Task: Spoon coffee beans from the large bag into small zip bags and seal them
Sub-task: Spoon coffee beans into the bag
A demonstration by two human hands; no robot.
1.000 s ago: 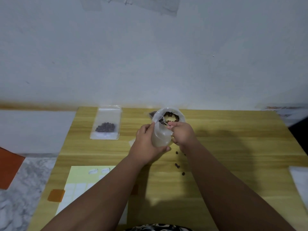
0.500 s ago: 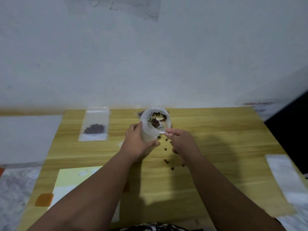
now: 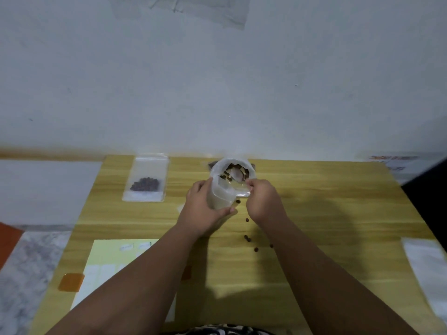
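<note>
Gripping the big white bag (image 3: pixel 221 200) in curled left hand (image 3: pixel 200 209) fingers, the person pinches clear plastic (image 3: pixel 240 192) at its mouth with right hand (image 3: pixel 262 201) fingers, loose beans (image 3: pixel 247 238) on the tabletop (image 3: pixel 338 213) just below them, a filled small bag (image 3: pixel 145 180) well left.

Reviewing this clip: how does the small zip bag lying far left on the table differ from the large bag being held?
The small zip bag lies flat on the table, untouched; the large bag stands upright, gripped by the left hand. The small zip bag is clear, beans showing through its side; the large bag is milky, beans seen only through its mouth, which gapes round. Both hold dark coffee beans.
</note>
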